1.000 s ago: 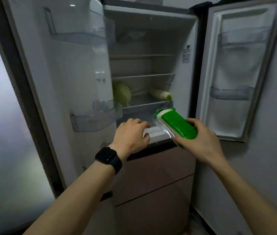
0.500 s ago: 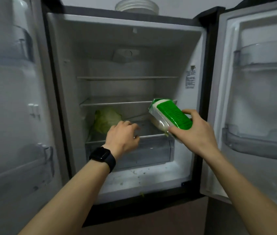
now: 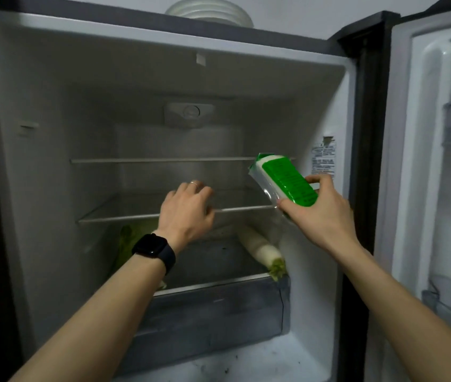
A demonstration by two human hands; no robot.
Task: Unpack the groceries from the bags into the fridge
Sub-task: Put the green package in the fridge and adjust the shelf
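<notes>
Right hand [image 3: 322,213] closed around a green-labelled packet [image 3: 285,183], tilted, raised in front of the fridge [image 3: 219,64] interior at the right. Left hand [image 3: 187,210] empty, fingers loosely curled at the glass shelf [image 3: 125,215] edge. Below: 1 white radish [image 3: 260,248], leafy greens [image 3: 129,241].

Fridge [image 3: 326,244] open; both glass shelves bare, so wide entry above the lower shelf [image 3: 125,215] and the upper shelf [image 3: 136,160]. Left hand [image 3: 185,213] sits across the lower shelf's front edge, mid-opening. Below, daikon [image 3: 260,248] lies right and cabbage [image 3: 129,244] left on the drawer cover; gap between them.
</notes>
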